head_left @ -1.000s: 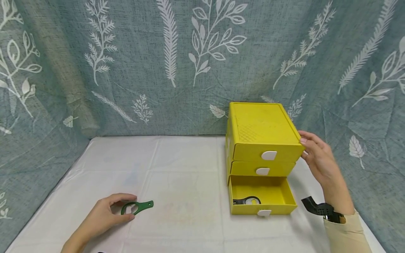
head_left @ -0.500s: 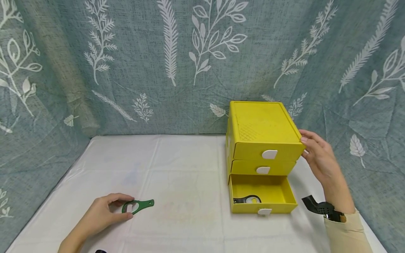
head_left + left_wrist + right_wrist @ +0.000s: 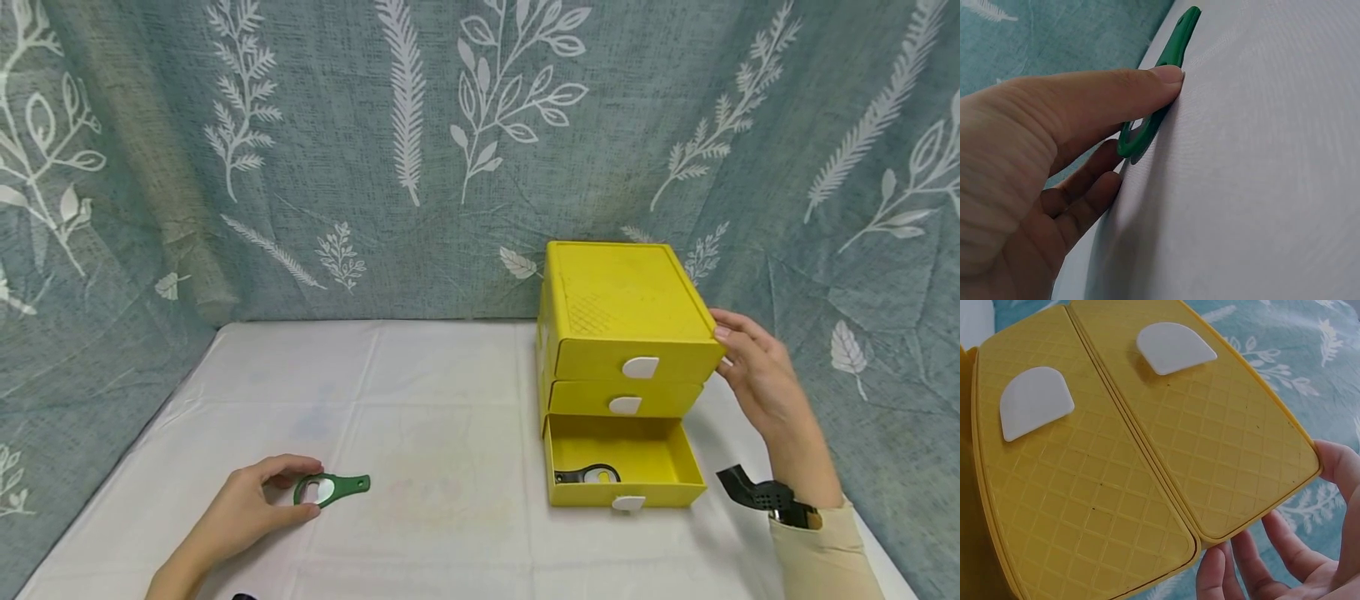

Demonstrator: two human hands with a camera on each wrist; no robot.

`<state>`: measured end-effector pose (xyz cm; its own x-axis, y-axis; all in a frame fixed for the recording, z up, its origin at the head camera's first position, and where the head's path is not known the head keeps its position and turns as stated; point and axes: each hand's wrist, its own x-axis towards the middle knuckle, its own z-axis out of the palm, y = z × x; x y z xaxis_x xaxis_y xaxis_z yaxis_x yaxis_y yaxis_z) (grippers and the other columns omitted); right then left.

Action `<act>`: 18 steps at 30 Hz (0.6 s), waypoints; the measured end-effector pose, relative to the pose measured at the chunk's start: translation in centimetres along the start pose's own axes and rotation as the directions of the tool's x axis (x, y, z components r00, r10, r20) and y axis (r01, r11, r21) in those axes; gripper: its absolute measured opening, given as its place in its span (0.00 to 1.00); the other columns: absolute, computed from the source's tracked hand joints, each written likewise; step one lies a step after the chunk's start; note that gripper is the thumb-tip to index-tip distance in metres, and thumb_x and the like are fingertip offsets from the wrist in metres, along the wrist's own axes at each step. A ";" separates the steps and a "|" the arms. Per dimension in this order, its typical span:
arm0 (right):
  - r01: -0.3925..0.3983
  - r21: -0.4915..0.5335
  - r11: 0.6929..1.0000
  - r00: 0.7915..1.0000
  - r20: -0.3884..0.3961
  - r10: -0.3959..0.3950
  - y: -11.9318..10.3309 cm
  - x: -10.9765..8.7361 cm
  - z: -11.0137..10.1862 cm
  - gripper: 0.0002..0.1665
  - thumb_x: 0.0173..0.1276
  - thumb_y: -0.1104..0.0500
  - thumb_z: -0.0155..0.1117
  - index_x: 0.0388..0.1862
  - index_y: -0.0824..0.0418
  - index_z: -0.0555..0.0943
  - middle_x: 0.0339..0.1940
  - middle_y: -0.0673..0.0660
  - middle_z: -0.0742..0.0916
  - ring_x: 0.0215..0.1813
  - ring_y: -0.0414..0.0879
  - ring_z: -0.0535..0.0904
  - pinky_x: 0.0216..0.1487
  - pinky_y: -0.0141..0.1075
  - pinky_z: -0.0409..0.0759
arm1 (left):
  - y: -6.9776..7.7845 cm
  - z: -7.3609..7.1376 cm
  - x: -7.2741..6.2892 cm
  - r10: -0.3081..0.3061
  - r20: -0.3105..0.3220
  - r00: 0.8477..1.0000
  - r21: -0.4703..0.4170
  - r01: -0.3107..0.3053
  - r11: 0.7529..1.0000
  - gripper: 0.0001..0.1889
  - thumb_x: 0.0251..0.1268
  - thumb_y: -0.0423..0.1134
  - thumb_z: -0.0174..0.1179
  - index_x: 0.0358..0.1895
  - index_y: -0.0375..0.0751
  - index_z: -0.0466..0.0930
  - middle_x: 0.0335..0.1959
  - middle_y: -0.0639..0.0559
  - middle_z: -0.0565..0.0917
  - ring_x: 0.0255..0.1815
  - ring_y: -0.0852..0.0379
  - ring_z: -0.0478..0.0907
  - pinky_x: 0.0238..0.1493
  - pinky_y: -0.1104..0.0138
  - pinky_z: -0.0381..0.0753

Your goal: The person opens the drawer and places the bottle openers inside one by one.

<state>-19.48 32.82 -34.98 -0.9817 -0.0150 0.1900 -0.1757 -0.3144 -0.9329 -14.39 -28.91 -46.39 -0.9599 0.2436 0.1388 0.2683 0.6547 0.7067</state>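
Note:
My left hand (image 3: 247,508) pinches the round end of a green bottle opener (image 3: 351,485) low over the white cloth, its handle pointing right. In the left wrist view the thumb lies across the green bottle opener (image 3: 1179,40), which stands tilted close to the cloth; the other fingers are partly hidden behind it. At the right, my right hand (image 3: 761,375) touches the front right corner and side of a yellow drawer unit (image 3: 626,292). The right wrist view has the thumb at the upper corner and several fingers along the side. A black bottle opener (image 3: 567,477) lies in the pulled-out bottom drawer (image 3: 577,495).
The two upper drawers are closed, with white tabs (image 3: 641,367) on their fronts. A white cloth (image 3: 435,450) covers the table, and a blue-green leaf-print curtain (image 3: 322,150) hangs behind it. A dark object (image 3: 243,597) peeks in at the bottom edge.
The green bottle opener has turned a little in my left hand, showing more of its plate's face, and shifted slightly right. My right hand and the drawer unit stay put.

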 end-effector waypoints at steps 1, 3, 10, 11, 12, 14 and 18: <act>-0.002 0.001 1.000 1.000 -0.001 0.002 0.0 0.0 0.0 0.15 0.76 0.64 0.54 0.58 0.60 0.78 0.56 0.54 0.79 0.53 0.44 0.79 0.50 0.34 0.79 | 0.0 0.0 0.0 0.001 0.000 1.000 -0.003 -0.001 1.000 0.26 0.47 0.49 0.78 0.52 0.49 0.84 0.47 0.61 0.85 0.43 0.59 0.78 0.44 0.68 0.77; -0.007 0.003 1.000 1.000 -0.004 0.007 0.0 0.0 0.0 0.15 0.76 0.64 0.54 0.58 0.60 0.78 0.56 0.54 0.79 0.53 0.44 0.79 0.50 0.34 0.79 | -0.1 0.1 0.0 0.007 -0.006 1.000 -0.006 -0.007 1.000 0.26 0.46 0.49 0.78 0.52 0.49 0.84 0.46 0.61 0.85 0.43 0.59 0.78 0.44 0.68 0.77; 0.000 -0.018 1.000 1.000 -0.005 0.000 0.1 0.1 0.0 0.15 0.76 0.64 0.54 0.59 0.61 0.78 0.56 0.54 0.80 0.53 0.44 0.79 0.51 0.34 0.78 | 0.0 0.5 0.0 0.045 -0.018 0.999 -0.077 -0.046 0.996 0.26 0.47 0.45 0.78 0.53 0.49 0.84 0.47 0.57 0.85 0.41 0.58 0.80 0.42 0.70 0.78; 0.001 -0.020 1.000 1.000 -0.004 -0.001 0.1 0.1 -0.1 0.15 0.76 0.64 0.54 0.59 0.61 0.78 0.56 0.54 0.80 0.53 0.44 0.79 0.51 0.34 0.78 | 0.0 0.6 0.0 0.043 -0.015 0.999 -0.097 -0.044 0.994 0.26 0.47 0.44 0.78 0.53 0.49 0.84 0.47 0.56 0.85 0.41 0.58 0.81 0.43 0.71 0.78; 0.002 -0.021 1.000 1.000 -0.003 -0.002 0.1 0.1 -0.1 0.15 0.76 0.64 0.54 0.59 0.61 0.78 0.56 0.54 0.80 0.53 0.45 0.79 0.51 0.34 0.78 | 0.0 0.6 0.0 0.038 -0.010 0.999 -0.114 -0.039 0.993 0.26 0.47 0.44 0.78 0.54 0.48 0.84 0.48 0.55 0.85 0.41 0.57 0.81 0.43 0.71 0.79; 0.001 -0.019 1.000 1.000 -0.001 -0.001 0.1 0.1 -0.1 0.15 0.77 0.64 0.54 0.59 0.60 0.78 0.56 0.54 0.80 0.53 0.44 0.79 0.51 0.33 0.78 | 0.1 0.6 0.0 0.020 0.000 1.000 -0.139 -0.020 0.990 0.27 0.47 0.44 0.78 0.55 0.48 0.84 0.49 0.54 0.85 0.42 0.57 0.82 0.44 0.72 0.79; -0.003 -0.003 1.000 1.000 0.001 0.003 0.2 0.0 -0.2 0.15 0.77 0.64 0.54 0.59 0.60 0.78 0.55 0.54 0.80 0.53 0.44 0.79 0.50 0.34 0.78 | 0.0 0.6 -0.1 -0.027 0.033 0.999 -0.162 0.032 0.986 0.29 0.46 0.44 0.79 0.56 0.47 0.83 0.51 0.53 0.84 0.42 0.58 0.82 0.45 0.72 0.79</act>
<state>-19.51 32.94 -35.20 -0.9821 -0.0165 0.1878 -0.1734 -0.3115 -0.9343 -14.27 -28.44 -46.82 -0.9636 0.2491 0.0967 0.2207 0.5379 0.8136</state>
